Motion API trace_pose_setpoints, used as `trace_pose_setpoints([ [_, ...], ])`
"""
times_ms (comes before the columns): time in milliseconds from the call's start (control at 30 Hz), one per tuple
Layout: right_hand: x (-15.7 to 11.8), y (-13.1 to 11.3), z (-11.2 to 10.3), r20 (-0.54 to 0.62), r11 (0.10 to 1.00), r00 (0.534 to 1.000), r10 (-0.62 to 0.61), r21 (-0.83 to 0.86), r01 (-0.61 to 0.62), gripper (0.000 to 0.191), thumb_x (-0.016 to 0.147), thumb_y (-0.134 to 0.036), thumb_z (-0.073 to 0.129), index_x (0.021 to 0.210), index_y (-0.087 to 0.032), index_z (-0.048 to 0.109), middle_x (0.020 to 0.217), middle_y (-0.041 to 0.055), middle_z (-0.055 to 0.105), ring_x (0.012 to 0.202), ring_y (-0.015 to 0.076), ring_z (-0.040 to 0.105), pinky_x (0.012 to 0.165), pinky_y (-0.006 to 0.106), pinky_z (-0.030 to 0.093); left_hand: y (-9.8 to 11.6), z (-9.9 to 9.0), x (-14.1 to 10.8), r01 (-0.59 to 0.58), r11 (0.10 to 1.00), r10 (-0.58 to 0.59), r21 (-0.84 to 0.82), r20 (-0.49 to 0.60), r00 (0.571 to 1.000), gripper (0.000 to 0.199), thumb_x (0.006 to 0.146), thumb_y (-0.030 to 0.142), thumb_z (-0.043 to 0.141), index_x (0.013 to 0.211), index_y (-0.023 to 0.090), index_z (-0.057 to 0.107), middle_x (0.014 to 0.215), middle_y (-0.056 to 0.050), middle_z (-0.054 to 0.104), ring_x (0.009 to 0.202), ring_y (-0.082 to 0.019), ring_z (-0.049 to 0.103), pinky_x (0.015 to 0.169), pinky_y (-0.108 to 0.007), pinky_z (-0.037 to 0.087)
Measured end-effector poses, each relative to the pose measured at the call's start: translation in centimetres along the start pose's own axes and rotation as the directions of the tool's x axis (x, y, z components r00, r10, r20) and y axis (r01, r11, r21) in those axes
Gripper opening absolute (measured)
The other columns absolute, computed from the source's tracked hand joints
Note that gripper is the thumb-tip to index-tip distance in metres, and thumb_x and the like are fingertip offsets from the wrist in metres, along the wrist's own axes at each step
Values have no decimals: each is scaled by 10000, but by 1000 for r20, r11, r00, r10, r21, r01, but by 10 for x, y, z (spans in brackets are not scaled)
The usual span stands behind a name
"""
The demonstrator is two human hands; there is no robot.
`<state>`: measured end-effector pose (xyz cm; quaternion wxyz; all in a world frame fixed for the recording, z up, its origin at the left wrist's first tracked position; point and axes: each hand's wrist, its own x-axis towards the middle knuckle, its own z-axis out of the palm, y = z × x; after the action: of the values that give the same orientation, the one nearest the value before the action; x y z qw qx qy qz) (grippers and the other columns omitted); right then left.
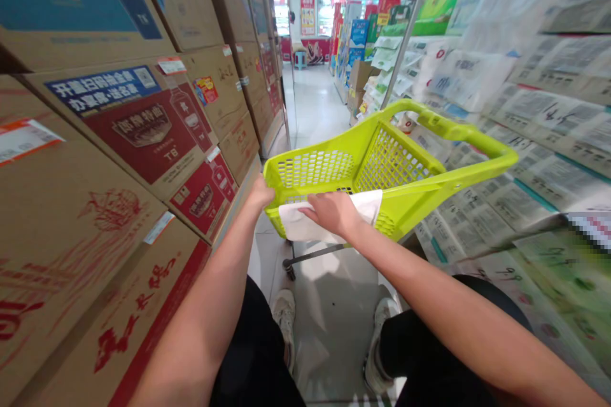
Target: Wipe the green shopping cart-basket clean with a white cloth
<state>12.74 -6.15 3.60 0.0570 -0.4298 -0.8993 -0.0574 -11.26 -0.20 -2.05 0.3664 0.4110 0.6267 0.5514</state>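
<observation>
A lime-green plastic shopping cart (315, 168) with perforated walls stands in front of me, its handle at the far right. My left hand (262, 193) is closed around the near left corner of its rim. A white cloth (298, 227) hangs over the near rim and down the outer wall. My right hand (331, 211) grips the cloth against that rim, fingers bent over the edge towards the basket. The undersides of both hands are hidden. Through the basket's lattice (396, 162) nothing lying inside can be made out.
Stacked cardboard boxes (143, 130) wall the left side. Wrapped paper packs (525, 152) are piled high on the right. A grey metal pole (405, 44) rises behind the cart. The tiled aisle (319, 98) runs on to a blue stool (300, 59) and displays.
</observation>
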Motion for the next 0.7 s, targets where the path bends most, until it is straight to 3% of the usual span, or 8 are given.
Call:
trace_pose_setpoints([
  [133, -29, 53, -13, 21, 994, 996, 88, -67, -86, 657, 1008, -681, 327, 1037, -158, 723, 920, 199, 762, 863, 311, 718, 740, 344, 426, 4, 4, 1, -84, 987, 68, 139, 119, 991, 339, 509, -26, 659, 781, 176, 653, 825, -82, 734, 954, -319, 707, 873, -416, 576],
  [267, -52, 83, -20, 59, 984, 988, 146, -112, -139, 684, 988, -713, 336, 1038, -157, 731, 892, 209, 756, 862, 325, 715, 766, 358, 425, 4, 21, -7, 1, 1000, 0, -29, 39, 999, 418, 505, -10, 653, 880, 175, 667, 822, -75, 746, 902, -318, 725, 798, -413, 601],
  [333, -46, 72, -16, 66, 986, 988, 141, -103, -133, 694, 982, -724, 336, 1052, -160, 733, 901, 210, 758, 871, 325, 716, 772, 363, 432, 1, 34, -13, 73, 985, -78, -154, -26, 997, 514, 524, 32, 659, 1016, 180, 659, 855, -72, 753, 859, -298, 734, 753, -409, 609],
  [400, -29, 45, -8, 60, 993, 992, 107, -64, -103, 675, 987, -714, 340, 1064, -170, 733, 908, 200, 762, 867, 318, 718, 760, 363, 438, 0, 47, -20, 117, 950, -134, -290, -41, 990, 580, 548, 70, 656, 1116, 190, 640, 892, -64, 759, 846, -272, 738, 736, -384, 612],
  [533, 3, -6, 8, 44, 999, 999, 28, 23, -29, 603, 1004, -658, 375, 1051, -178, 736, 915, 181, 769, 848, 309, 720, 730, 359, 446, -2, 64, -30, 96, 915, -76, -392, 66, 995, 554, 540, 95, 634, 1087, 179, 656, 920, -66, 766, 860, -255, 735, 724, -337, 606],
  [600, 4, -7, 9, 30, 1000, 1000, 1, 24, -1, 608, 1002, -660, 378, 1067, -172, 734, 940, 184, 769, 862, 307, 718, 740, 357, 448, -3, 66, -31, 85, 907, -46, -413, 103, 994, 539, 525, 99, 632, 1058, 162, 674, 917, -73, 768, 860, -260, 733, 720, -332, 605],
  [700, -16, 26, 1, 24, 999, 999, 26, -42, -25, 713, 973, -740, 331, 1073, -157, 731, 925, 186, 765, 856, 306, 716, 733, 345, 435, -2, 66, -26, 97, 880, -60, -465, 94, 994, 549, 517, 108, 659, 1064, 149, 689, 907, -75, 772, 861, -272, 738, 737, -356, 615],
])
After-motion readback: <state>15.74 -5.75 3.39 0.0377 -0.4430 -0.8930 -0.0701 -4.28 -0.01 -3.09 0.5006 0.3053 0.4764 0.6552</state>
